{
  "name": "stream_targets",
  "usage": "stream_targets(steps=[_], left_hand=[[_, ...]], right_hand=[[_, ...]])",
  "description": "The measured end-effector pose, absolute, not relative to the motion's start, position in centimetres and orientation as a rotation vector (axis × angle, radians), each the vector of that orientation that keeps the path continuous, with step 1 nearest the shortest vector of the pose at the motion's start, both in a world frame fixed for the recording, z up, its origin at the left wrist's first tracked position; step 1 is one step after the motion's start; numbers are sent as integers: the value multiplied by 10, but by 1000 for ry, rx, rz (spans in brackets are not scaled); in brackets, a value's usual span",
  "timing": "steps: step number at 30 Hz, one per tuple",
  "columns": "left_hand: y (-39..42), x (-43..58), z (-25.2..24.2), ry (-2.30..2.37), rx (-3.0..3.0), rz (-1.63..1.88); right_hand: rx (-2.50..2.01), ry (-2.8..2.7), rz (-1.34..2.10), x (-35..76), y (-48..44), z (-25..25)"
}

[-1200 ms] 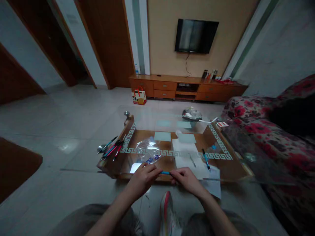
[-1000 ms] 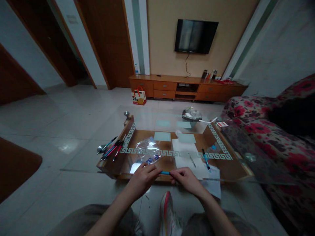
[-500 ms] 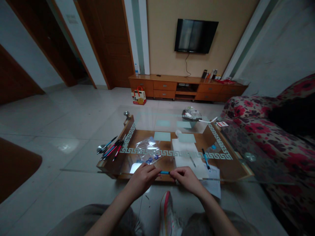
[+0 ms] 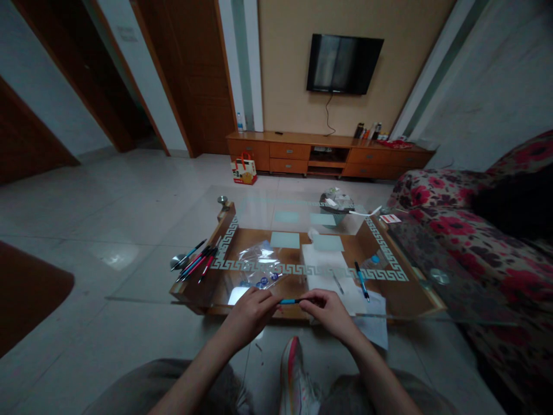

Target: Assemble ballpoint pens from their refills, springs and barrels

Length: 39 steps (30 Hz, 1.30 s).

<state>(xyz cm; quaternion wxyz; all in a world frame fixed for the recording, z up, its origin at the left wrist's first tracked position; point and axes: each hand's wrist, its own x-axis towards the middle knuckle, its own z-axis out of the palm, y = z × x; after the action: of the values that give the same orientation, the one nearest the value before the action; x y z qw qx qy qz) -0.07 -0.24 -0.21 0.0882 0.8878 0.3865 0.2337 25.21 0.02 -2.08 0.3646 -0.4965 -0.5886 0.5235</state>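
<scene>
A blue pen [image 4: 288,301] with a dark end lies level between my two hands, above the near edge of the glass table. My left hand [image 4: 254,308] is closed around its left end. The fingers of my right hand [image 4: 325,308] pinch the dark right end. To the right, a second blue and black pen [image 4: 362,281] rests on the glass. A pile of several blue, red and black pens [image 4: 196,262] lies at the table's left side. Beyond my left hand is a clear plastic bag [image 4: 260,262].
The glass coffee table [image 4: 142,282] has a wooden frame and a patterned border. White papers [image 4: 374,323] and a bottle with a blue cap [image 4: 375,260] show near its right side. A bin [image 4: 337,202] stands behind it. A floral sofa [image 4: 458,225] is at the right.
My right hand has turned slightly and its fingers have shifted on the pen's dark end, so more of that end shows. My left hand keeps its hold.
</scene>
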Motion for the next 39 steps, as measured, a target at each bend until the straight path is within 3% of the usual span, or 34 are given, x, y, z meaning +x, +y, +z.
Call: stream_targets(steps=[25, 31, 39], left_hand=[[-2, -1, -4, 1164, 2579, 712], [-1, -2, -6, 1162, 2588, 721], [-1, -2, -7, 1136, 2586, 735]], right_hand=[[-1186, -1145, 1311, 259, 7, -25], [-1275, -1077, 1086, 268, 18, -37], [-1438, -1447, 686, 269, 25, -41]])
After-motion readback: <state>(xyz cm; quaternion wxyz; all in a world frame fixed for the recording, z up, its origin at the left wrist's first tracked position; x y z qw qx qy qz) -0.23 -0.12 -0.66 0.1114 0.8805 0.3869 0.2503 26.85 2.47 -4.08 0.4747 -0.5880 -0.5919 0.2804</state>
